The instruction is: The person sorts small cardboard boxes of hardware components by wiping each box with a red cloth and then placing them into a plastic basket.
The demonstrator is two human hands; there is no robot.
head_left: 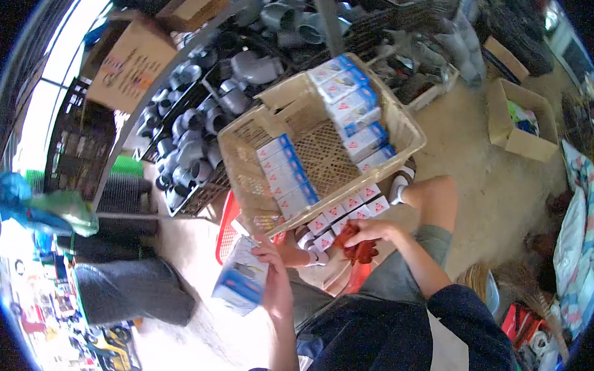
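Note:
My left hand (277, 272) is closed around a white and blue carton (242, 277), held tilted left of my lap. A crumpled dark red cloth (359, 248) is gripped in my right hand (378, 233), above my lap. In front of me stands a beige plastic crate (400, 134) with a lattice floor. Inside it, one row of blue and white cartons (287, 175) lines the left side and another row of cartons (354, 111) lines the right. Just beyond my right hand, several small white boxes (335, 218) with red marks stand in rows by the crate's near side.
Black trays of grey pipe fittings (192, 143) stand left of and behind the crate. A red plastic basket (227, 229) is partly hidden beneath the crate's left corner. An open cardboard box (531, 141) sits on the floor at right, near a striped sack (573, 227).

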